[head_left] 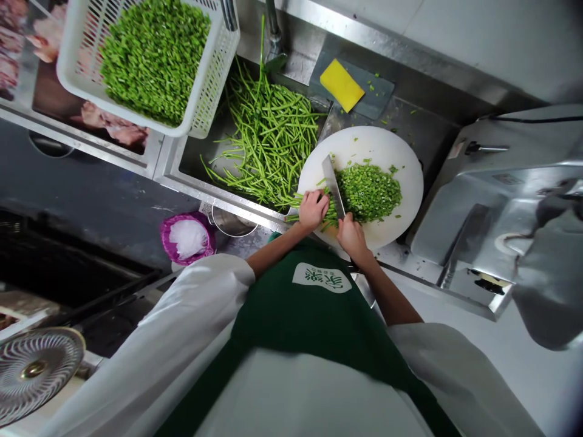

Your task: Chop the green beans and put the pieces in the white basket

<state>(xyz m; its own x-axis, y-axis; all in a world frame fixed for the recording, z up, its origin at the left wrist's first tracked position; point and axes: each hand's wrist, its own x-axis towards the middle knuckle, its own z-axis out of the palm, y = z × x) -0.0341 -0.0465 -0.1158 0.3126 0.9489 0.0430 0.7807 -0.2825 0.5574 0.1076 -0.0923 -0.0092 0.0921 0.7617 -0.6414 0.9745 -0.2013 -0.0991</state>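
Note:
My right hand (351, 235) is closed on the handle of a cleaver (333, 186), whose blade stands on a round white cutting board (387, 145). My left hand (313, 209) presses with curled fingers on a bundle of long green stems (303, 216) at the board's left edge, right beside the blade. A heap of chopped green pieces (370, 191) lies on the board to the right of the cleaver.
A sink (191, 159) to the left holds many uncut green stems (266, 133). A white basket (214, 73) full of chopped greens sits above it. A yellow sponge (341, 85) lies behind the board. A metal machine (501, 206) stands at right; a pink bowl (187, 238) and a fan (36, 370) at left.

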